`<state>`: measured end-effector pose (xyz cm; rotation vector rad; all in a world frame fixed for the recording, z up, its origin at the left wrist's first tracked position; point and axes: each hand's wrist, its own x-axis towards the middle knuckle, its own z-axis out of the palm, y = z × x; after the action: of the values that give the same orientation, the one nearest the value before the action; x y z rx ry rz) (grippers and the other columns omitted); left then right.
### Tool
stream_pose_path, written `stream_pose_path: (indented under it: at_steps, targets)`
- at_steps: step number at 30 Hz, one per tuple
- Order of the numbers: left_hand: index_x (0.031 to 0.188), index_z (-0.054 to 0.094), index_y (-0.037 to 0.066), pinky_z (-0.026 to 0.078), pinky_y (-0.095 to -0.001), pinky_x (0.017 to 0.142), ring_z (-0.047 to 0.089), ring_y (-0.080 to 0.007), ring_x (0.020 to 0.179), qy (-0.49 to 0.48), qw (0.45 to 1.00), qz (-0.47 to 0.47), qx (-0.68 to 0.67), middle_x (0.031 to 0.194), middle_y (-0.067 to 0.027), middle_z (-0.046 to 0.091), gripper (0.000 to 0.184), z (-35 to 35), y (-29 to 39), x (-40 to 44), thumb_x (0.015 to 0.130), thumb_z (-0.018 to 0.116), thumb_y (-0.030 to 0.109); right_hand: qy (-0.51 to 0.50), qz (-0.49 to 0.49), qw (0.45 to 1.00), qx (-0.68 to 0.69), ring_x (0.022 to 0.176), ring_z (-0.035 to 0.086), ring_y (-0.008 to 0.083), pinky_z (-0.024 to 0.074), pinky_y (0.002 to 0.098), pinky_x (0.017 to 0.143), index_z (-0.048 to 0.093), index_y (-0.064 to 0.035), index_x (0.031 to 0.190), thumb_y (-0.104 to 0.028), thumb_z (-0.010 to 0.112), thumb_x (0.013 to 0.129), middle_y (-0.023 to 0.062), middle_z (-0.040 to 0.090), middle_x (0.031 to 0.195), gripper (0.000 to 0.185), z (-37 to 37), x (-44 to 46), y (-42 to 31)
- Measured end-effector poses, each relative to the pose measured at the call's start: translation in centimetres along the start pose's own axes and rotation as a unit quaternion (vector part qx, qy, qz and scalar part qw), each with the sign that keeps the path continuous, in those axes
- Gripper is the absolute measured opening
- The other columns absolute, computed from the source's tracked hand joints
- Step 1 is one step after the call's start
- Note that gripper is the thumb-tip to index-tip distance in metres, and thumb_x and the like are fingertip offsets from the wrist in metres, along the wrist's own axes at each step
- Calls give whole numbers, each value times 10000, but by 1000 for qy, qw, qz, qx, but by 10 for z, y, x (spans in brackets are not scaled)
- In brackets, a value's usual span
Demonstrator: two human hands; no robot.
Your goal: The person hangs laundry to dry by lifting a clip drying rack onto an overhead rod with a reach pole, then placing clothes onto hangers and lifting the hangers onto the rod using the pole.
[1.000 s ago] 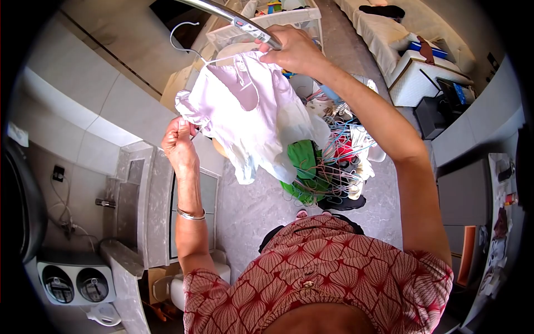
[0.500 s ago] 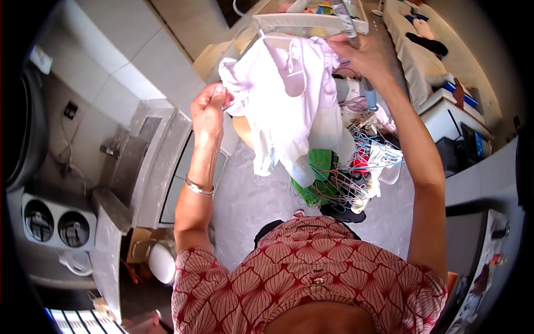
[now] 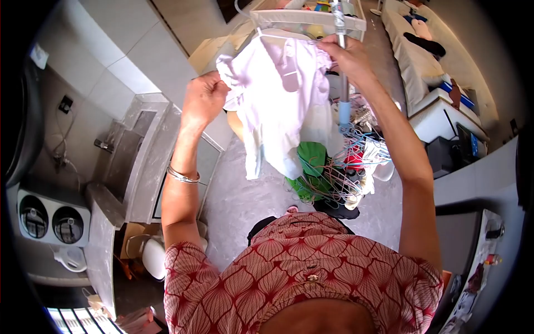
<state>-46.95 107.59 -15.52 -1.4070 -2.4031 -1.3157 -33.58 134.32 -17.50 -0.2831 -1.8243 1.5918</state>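
Note:
A white short-sleeved garment (image 3: 272, 100) hangs spread in front of me on a white hanger (image 3: 272, 37), its lower parts dangling above the floor. My left hand (image 3: 206, 97) is closed on the sleeve at the left, with a bracelet on that wrist. My right hand (image 3: 351, 60) pinches the opposite sleeve edge between thumb and fingers. A metal pole (image 3: 344, 89) with a light blue end runs upright right beside the right hand; whether the palm also holds it I cannot tell. Below lies a tangled heap of thin hangers (image 3: 339, 181) with clothes and a green cloth (image 3: 312, 158).
A white-framed bin (image 3: 306, 21) with colourful items stands beyond the garment. On the left are a stone counter (image 3: 147, 161) and a two-burner stove (image 3: 53, 217). A sofa (image 3: 409, 61) with clothes on it runs along the upper right. A white cabinet (image 3: 445, 119) stands at right.
The metal pole has swung from a tilt to nearly upright. Both hands and the garment have shifted slightly left in view, and my left hand has turned with its knuckles up.

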Motion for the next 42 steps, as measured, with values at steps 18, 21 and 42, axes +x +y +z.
stream_pose_path:
  at_steps: [18, 21, 42]
  targets:
    - [773, 640, 41, 341, -194, 502, 410, -44, 533, -102, 984, -54, -138, 584, 54, 509, 128, 16, 39, 47, 815, 615, 159, 40, -46, 998, 30, 604, 486, 71, 372, 214, 554, 640, 1, 774, -90, 657, 727, -11, 549, 652, 104, -10, 1, 33]
    - [768, 643, 44, 351, -194, 504, 420, -42, 539, -98, 978, -69, -169, 592, 48, 527, 125, 23, 33, 44, 811, 620, 160, 51, -31, 997, 56, 630, 498, 82, 384, 213, 591, 642, 4, 778, -80, 658, 723, -5, 553, 666, 101, -15, 0, 37]
    - [1113, 535, 40, 429, -252, 795, 520, -108, 878, -144, 968, 96, -183, 1007, -15, 566, 286, 15, 12, 9, 843, 553, 132, 55, -9, 990, 129, 680, 506, 80, 386, 214, 623, 629, -15, 794, -89, 657, 721, 2, 582, 721, 108, -18, 1, 51]
